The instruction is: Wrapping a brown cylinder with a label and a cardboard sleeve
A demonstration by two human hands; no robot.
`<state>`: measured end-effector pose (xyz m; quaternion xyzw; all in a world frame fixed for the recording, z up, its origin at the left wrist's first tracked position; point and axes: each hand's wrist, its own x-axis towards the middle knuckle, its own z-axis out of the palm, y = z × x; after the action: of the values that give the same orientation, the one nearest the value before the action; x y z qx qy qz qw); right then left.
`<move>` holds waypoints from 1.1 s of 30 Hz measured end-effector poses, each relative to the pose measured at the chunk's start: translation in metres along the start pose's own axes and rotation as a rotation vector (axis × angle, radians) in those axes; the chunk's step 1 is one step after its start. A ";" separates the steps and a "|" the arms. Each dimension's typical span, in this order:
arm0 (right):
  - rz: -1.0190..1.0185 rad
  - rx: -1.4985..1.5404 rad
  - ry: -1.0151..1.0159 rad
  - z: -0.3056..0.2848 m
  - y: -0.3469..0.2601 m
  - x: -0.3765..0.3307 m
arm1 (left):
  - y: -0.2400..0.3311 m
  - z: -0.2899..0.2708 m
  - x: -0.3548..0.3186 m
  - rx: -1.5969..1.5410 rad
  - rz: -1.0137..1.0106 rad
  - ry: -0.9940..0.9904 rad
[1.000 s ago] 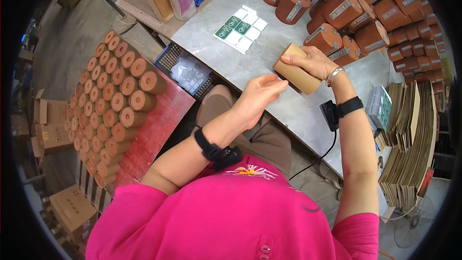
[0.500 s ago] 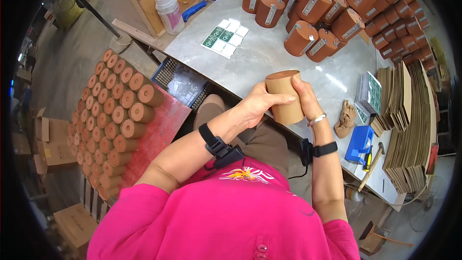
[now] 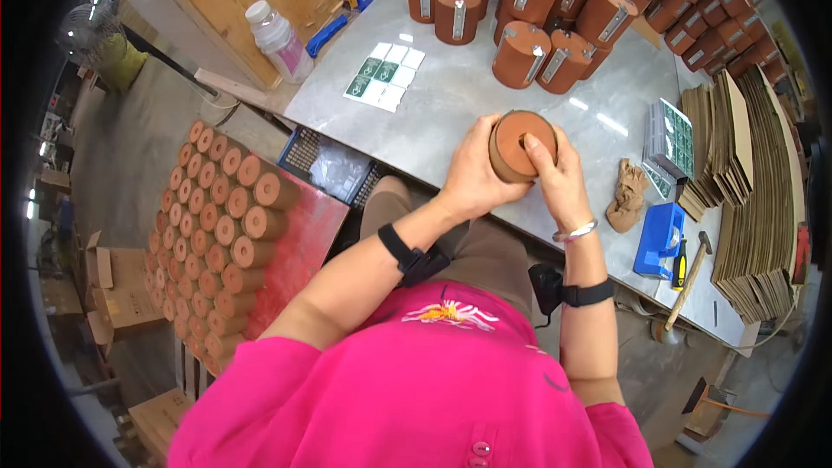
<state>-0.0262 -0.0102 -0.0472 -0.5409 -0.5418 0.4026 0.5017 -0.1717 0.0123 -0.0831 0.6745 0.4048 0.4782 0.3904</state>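
Over the near edge of the grey worktop [image 3: 468,95], seen from the head camera, both hands meet on one brown cylindrical box [image 3: 521,146], held just above the table with its round end turned up toward the camera. The left hand [image 3: 472,175] wraps the box's left side, fingers curled around the wall in a firm grasp. The right hand [image 3: 562,180] cups the right side, and one fingertip [image 3: 529,143] presses on the middle of the round end — so it, too, is grasping the box rather than lying loose.

Farther back on the worktop stands a cluster of finished brown cylinders [image 3: 542,0], each with a pale metal strip down its side, running away to the far right. At the far left of the table lie small green-and-white labels [image 3: 384,75], and beyond them a clear plastic bottle [image 3: 277,39] beside a wooden board.

To the right of the hands rest a crumpled tan cloth [image 3: 626,198], a blue tape dispenser [image 3: 660,238] and a hammer [image 3: 689,282] — all near the table's near right edge. Stacked flat cardboard sheets [image 3: 754,182] fill the right side.

On the left, below the table, a red tray [image 3: 299,247] bears rows of brown tubes [image 3: 217,234] lying on their sides.
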 end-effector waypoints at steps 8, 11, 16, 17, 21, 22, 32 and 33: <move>0.009 -0.079 0.027 0.004 -0.010 -0.014 | 0.009 -0.005 -0.013 0.012 -0.035 -0.005; 0.047 -0.157 -0.002 0.001 -0.004 -0.006 | -0.001 -0.001 -0.007 -0.019 -0.009 0.012; -0.112 -0.156 0.026 0.008 -0.021 -0.022 | 0.030 -0.009 -0.010 0.015 0.063 0.088; -0.065 -0.117 0.038 0.007 -0.011 -0.028 | 0.021 -0.009 -0.016 -0.028 0.016 0.021; 0.022 -0.274 -0.010 0.002 -0.017 -0.005 | 0.009 -0.008 -0.004 -0.062 -0.032 0.012; -0.061 -0.281 0.006 0.006 -0.021 -0.004 | 0.012 -0.010 -0.001 -0.111 -0.087 -0.014; -0.042 -0.298 0.010 0.009 -0.029 -0.021 | 0.013 -0.009 -0.014 -0.070 0.001 0.031; -0.095 -0.288 0.031 0.012 -0.033 -0.032 | 0.021 -0.011 -0.022 -0.114 0.025 0.047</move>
<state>-0.0468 -0.0438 -0.0202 -0.5873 -0.6109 0.2883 0.4459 -0.1835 -0.0142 -0.0685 0.6448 0.3776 0.5211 0.4124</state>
